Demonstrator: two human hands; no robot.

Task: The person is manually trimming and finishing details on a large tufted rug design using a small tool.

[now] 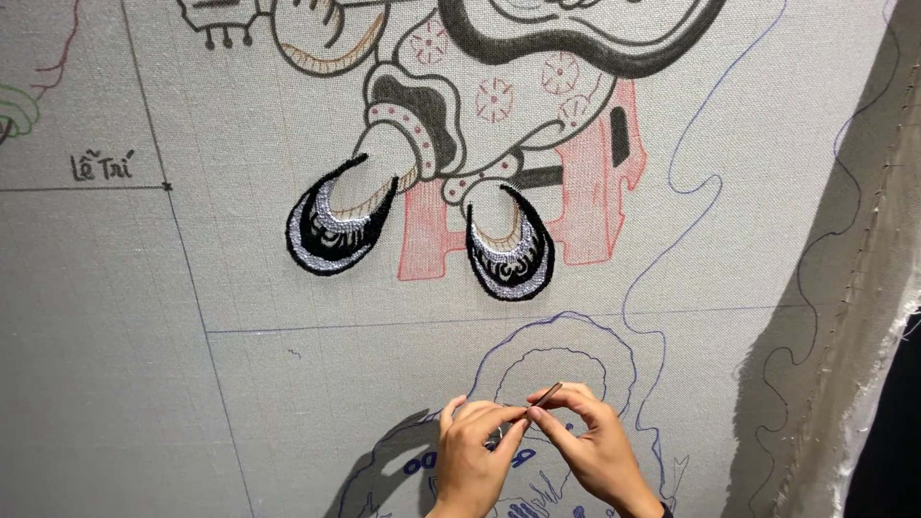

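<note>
The right hand (pixel 600 446) pinches a thin metal needle (pixel 547 394) between the thumb and the first finger. The needle is tilted, its far end points up and to the right. The left hand (pixel 470 456) meets the right one at the same place: its thumb and first finger are closed together at the near end of the needle, just touching the fingertips of the right hand. I cannot tell if the left fingers hold a thread, because it is too thin to see. Both hands are at the near edge of the view, a little right of the middle, and they are raised slightly over the cloth, so they throw a dark shadow (pixel 403 451) to the left.

Under the hands lies a large grey embroidery cloth (pixel 115 364), stretched flat. Around the hands there is a pattern drawn in blue lines (pixel 566 331), with round wavy shapes, not stitched. Farther away, two shoes are stitched in black and silver thread: the left shoe (pixel 336 230) and the right shoe (pixel 510 251). Between and behind them is a red sketched stool (pixel 595 211). At the far edge a figure with dark outlines and small pink flowers (pixel 494 99) is partly in view. At the right side the cloth edge (pixel 878 317) is frayed and laced.
</note>
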